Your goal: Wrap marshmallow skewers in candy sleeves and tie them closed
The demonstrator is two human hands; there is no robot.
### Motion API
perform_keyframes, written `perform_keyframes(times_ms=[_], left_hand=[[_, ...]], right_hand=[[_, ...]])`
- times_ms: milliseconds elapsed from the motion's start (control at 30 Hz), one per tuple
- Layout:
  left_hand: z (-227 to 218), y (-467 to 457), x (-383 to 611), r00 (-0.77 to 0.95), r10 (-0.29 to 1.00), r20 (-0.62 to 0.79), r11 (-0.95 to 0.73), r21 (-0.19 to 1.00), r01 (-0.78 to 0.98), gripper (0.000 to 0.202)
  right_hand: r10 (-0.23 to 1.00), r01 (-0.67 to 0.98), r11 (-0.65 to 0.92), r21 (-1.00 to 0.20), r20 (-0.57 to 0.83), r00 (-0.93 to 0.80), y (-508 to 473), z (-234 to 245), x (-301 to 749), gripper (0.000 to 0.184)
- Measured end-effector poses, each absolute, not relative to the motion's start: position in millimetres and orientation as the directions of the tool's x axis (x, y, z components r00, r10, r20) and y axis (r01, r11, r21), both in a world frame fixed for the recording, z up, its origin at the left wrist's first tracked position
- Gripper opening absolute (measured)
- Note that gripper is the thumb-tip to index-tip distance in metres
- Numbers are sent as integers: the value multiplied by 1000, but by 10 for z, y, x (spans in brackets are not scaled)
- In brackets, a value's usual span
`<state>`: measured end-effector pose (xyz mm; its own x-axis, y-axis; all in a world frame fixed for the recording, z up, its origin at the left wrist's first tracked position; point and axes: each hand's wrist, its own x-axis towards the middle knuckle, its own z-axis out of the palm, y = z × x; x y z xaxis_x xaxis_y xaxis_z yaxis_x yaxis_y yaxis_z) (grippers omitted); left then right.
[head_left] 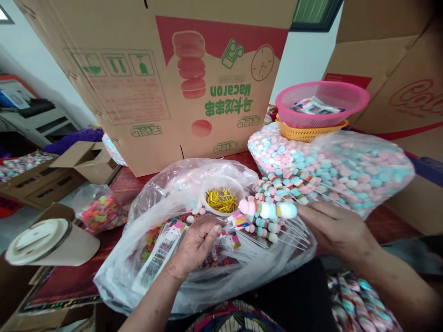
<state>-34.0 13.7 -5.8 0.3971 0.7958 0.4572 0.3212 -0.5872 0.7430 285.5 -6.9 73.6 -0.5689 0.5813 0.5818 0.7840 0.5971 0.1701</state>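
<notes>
Bare hands (197,242), bare forearms (384,265); multicoloured garment (235,318) (busy pattern), black lap clothing (294,295).

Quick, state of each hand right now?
Left hand: closed, pinching a wrapper.
Right hand: closed, holding a candy skewer.

Your left forearm (152,302), bare, rises from the bottom edge and slants up to the right. Its left wrist (177,267) looks fairly straight, and your left hand (200,240) shows its back, fingers curled in and thumb (215,230) laid against the index side in a pinch. Your right forearm (398,276), also bare, enters at the lower right and slants up to the left, past the right wrist (368,246). Your right hand (334,228) lies back upward, its fingers (313,213) reaching leftward and gathered at the tips; its thumb is hidden. Your two hands face each other, well apart, the right slightly higher.
</notes>
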Motion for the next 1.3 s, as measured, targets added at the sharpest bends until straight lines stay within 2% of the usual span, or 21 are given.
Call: perform_keyframes(times_ms=[67, 200, 367, 533, 667, 767, 833, 1000, 1100, 1200, 1300], left_hand=[[-53, 118, -336, 381, 840, 387, -515, 790, 332, 25], [-42, 67, -386, 348, 912, 217, -352, 850, 392, 36], [38, 68, -430, 474, 866, 158, -390, 807, 443, 41], [136, 74, -382, 527, 847, 71, -336, 840, 426, 42], [104, 57, -349, 486, 874, -4, -246, 858, 450, 43], [80, 48, -344, 429, 902, -57, -180, 851, 492, 43], [100, 45, -328, 439, 896, -69, -195, 826, 529, 44], [216, 44, -211, 567, 824, -14, -388, 715, 582, 45], [246, 66, -152, 547, 836, 40, -444, 636, 631, 44], [259, 105, -125, 582, 812, 48, -468, 650, 599, 41], [276, 140, -84, 666, 746, -14, -470, 698, 540, 33]], right_hand=[[573, 775, 605, 184, 575, -584, -111, 667, 2806, 24], [587, 767, 633, 107, 579, -565, -150, 550, 2867, 29], [587, 727, 682, 77, 535, -607, -157, 481, 2966, 32], [598, 738, 657, 152, 491, -633, -152, 472, 3048, 32], [531, 683, 697, 217, 484, -696, -192, 464, 3067, 31], [523, 674, 708, 210, 485, -701, -230, 448, 3086, 34], [542, 688, 702, 184, 489, -683, -247, 439, 3086, 36], [576, 683, 714, 154, 426, -698, -233, 414, 2969, 32], [658, 711, 702, 32, 354, -665, -183, 373, 2885, 32], [727, 736, 671, -87, 274, -630, -103, 334, 2826, 29], [725, 720, 682, -127, 244, -644, -20, 344, 2763, 26]])
